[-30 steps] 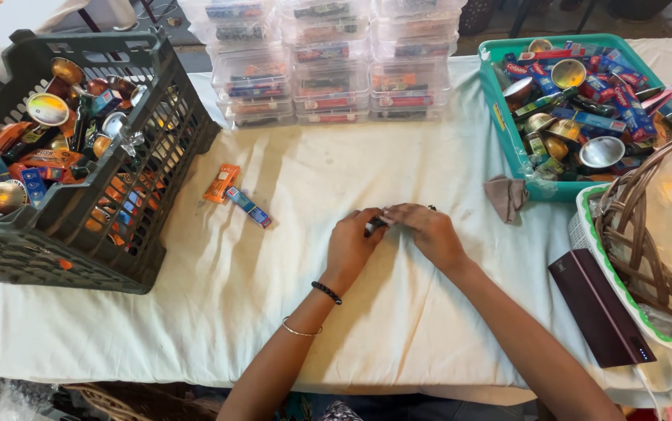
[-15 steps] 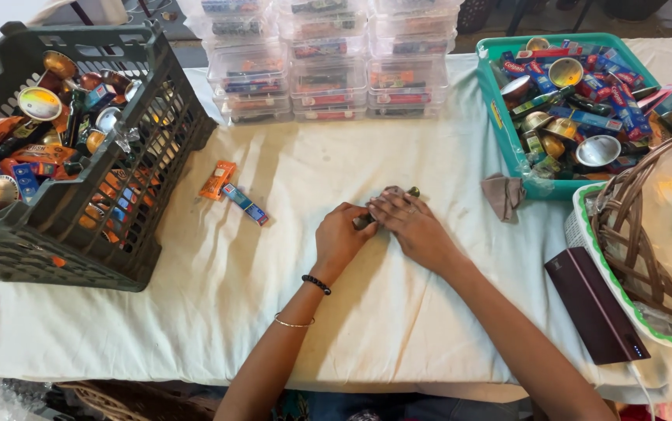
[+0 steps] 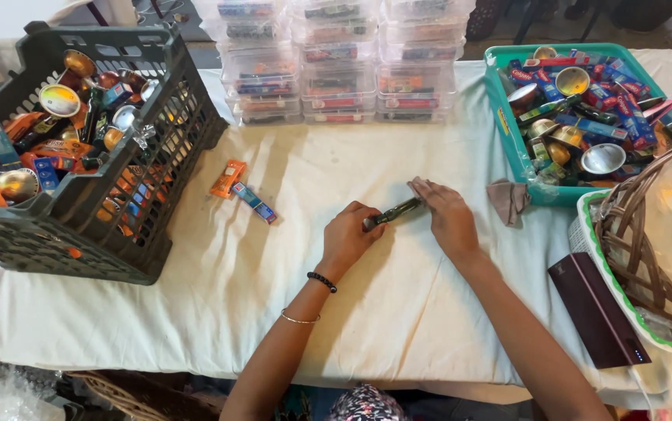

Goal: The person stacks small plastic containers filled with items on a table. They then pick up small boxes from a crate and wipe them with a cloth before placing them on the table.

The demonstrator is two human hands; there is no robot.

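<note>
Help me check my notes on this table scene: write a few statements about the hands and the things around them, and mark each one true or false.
1. Both hands hold one slim dark object between them. True: the left hand grips one end of the slim dark object and the right hand the other.
2. The dark crate stands at the right edge of the table. False: the dark crate is on the left; a teal bin is on the right.
3. An orange packet lies on the white cloth. True: the orange packet lies beside a blue packet.
4. The left wrist is bare. False: it wears a dark bead bracelet.
</note>
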